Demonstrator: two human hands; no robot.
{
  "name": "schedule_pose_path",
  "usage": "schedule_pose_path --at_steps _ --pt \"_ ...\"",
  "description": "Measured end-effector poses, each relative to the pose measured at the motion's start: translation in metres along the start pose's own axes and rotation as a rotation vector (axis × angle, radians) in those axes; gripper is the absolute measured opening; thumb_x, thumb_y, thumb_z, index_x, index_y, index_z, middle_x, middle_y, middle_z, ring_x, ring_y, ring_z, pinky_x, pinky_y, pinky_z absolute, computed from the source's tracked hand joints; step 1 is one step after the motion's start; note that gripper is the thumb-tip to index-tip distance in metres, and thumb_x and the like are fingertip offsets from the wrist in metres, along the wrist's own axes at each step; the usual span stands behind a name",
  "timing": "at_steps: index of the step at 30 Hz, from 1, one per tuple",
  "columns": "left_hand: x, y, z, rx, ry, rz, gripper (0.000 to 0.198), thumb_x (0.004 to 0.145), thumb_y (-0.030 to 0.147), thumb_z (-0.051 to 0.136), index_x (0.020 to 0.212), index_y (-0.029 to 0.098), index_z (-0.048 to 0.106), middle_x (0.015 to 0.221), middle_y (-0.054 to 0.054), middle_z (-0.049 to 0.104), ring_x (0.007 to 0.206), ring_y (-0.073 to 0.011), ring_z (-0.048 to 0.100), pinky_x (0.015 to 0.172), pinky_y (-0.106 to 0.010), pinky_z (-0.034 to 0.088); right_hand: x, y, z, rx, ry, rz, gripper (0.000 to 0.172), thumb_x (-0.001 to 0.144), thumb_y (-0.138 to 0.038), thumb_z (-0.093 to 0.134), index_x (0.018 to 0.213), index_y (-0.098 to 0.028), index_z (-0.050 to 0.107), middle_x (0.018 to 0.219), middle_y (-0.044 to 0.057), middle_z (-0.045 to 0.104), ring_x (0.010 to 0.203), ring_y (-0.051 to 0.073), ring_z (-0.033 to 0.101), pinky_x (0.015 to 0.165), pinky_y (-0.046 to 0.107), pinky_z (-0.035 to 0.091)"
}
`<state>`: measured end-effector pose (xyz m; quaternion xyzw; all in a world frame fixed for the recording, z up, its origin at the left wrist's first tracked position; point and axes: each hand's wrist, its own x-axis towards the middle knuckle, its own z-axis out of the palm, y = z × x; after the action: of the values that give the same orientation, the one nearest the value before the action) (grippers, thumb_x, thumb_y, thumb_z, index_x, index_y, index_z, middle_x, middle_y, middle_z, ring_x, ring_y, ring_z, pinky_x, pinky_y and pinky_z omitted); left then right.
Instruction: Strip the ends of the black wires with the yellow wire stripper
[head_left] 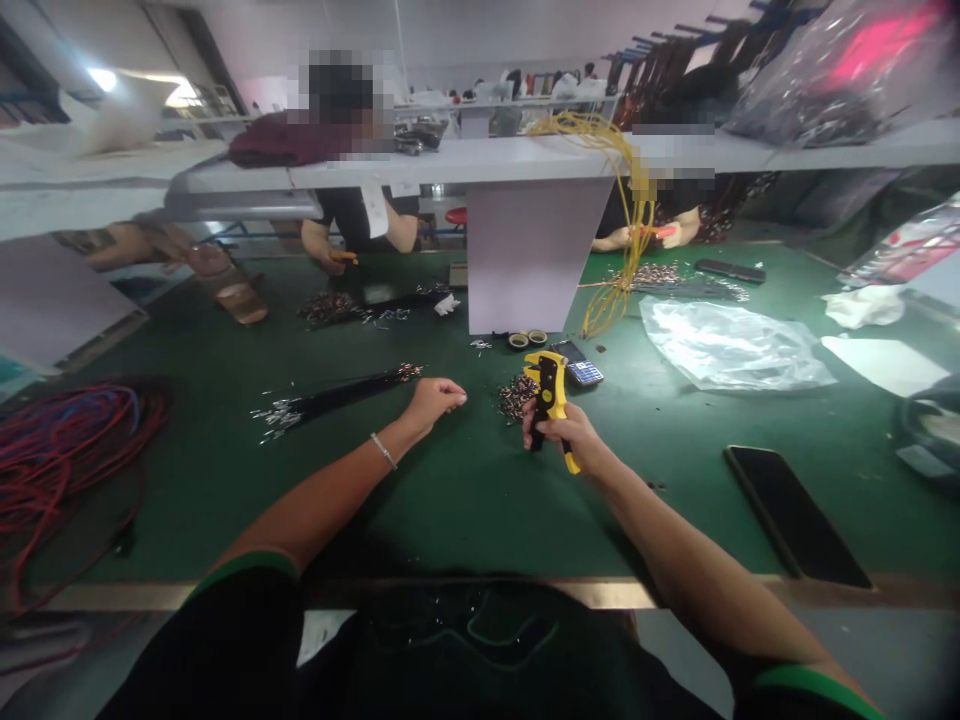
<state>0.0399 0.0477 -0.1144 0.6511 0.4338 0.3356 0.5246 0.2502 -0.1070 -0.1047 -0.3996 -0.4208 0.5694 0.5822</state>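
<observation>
My right hand (pixel 574 435) is wrapped round the handles of a yellow and black wire stripper (pixel 553 385), its jaws pointing up and to the left. Just behind the tool lies a small pile of short copper-tipped pieces (pixel 516 398). My left hand (pixel 435 402) is closed in a pinch to the left of the stripper, apart from it. Whatever its fingertips hold, if anything, is too small to make out. To the left of that hand, a bundle of black wires (pixel 337 395) lies on the green table (pixel 465 500), silvery ends at the left and coppery ends at the right.
Behind the stripper are a keypad phone (pixel 577 362) and tape rolls (pixel 527 340). A smartphone (pixel 799 515) and clear plastic bag (pixel 731 345) lie right; red and blue cables (pixel 67 450) lie left. Yellow wires (pixel 637 215) hang from the shelf (pixel 450 160). Co-workers sit opposite.
</observation>
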Motion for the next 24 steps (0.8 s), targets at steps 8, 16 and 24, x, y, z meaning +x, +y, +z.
schedule_pose_path --at_steps 8,16,24 --pt "0.0090 -0.0087 -0.0039 -0.023 -0.050 -0.017 0.014 0.057 0.021 0.074 0.067 0.012 0.070 0.056 -0.001 0.064 0.051 -0.0088 0.050 0.052 -0.024 0.039 0.0031 0.0025 -0.0006 0.060 0.118 0.000 0.028 0.061 -0.019 0.063 0.088 -0.015 0.058 0.069 0.003 0.065 0.054 0.021 0.063 0.053 0.034 0.051" --pt "0.0112 -0.0080 -0.0059 -0.029 -0.045 -0.027 0.017 0.055 0.023 0.076 0.066 0.012 0.069 0.056 -0.002 0.064 0.051 -0.0090 0.050 0.052 -0.024 0.039 0.0054 0.0061 -0.0013 0.087 0.137 -0.018 0.026 0.059 -0.019 0.061 0.085 -0.016 0.057 0.065 0.002 0.064 0.050 0.019 0.062 0.048 0.031 0.051" --pt "0.0086 -0.0049 -0.0040 -0.013 0.002 -0.029 0.020 0.053 0.026 0.076 0.065 0.013 0.068 0.057 -0.002 0.064 0.051 -0.0097 0.051 0.053 -0.025 0.039 0.0065 0.0068 0.0070 0.047 0.133 -0.034 0.027 0.055 -0.019 0.064 0.081 -0.018 0.054 0.061 -0.001 0.063 0.045 0.016 0.057 0.044 0.027 0.048"
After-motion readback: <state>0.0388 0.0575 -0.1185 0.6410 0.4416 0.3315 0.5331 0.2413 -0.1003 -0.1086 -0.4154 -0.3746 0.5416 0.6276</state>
